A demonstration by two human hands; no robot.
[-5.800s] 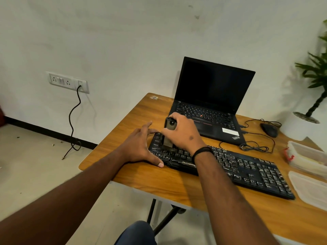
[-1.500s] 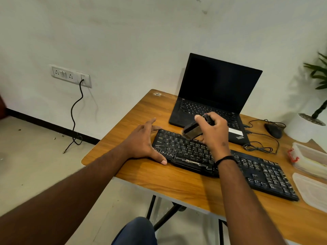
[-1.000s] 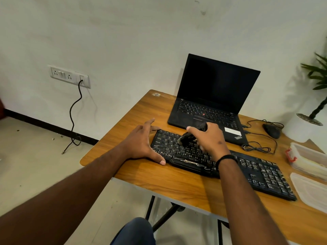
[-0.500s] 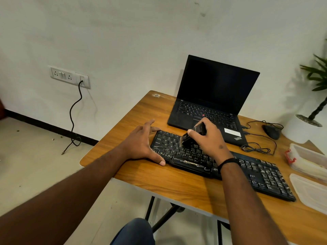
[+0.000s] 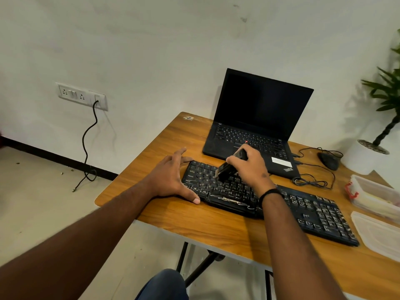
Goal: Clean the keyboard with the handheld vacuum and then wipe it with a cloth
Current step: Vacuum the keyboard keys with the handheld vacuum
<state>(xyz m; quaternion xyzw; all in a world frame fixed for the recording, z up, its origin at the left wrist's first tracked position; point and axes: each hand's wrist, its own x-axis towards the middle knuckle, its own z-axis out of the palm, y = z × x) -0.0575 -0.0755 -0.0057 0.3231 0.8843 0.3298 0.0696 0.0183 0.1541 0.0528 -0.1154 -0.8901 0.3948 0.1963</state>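
A black keyboard (image 5: pixel 311 210) lies across the wooden table (image 5: pixel 216 228), running from the middle toward the right. My right hand (image 5: pixel 251 167) grips a small dark handheld vacuum (image 5: pixel 227 168), tilted with its nozzle down on the keys of the keyboard's left part. My left hand (image 5: pixel 171 178) rests flat with fingers spread at the keyboard's left end, thumb on the table by the front corner. No cloth is recognisable in view.
An open black laptop (image 5: pixel 255 118) stands behind the keyboard. A wired mouse (image 5: pixel 329 160) and coiled cable (image 5: pixel 311 181) lie to its right. Clear plastic container (image 5: pixel 374 195) and lid (image 5: pixel 378 232) sit at the right edge. A potted plant (image 5: pixel 368 154) stands beyond.
My right hand has worked the vacuum back and forth over the keyboard's left part, lifting it briefly and setting it down again. My left hand has stayed at the keyboard's left end.
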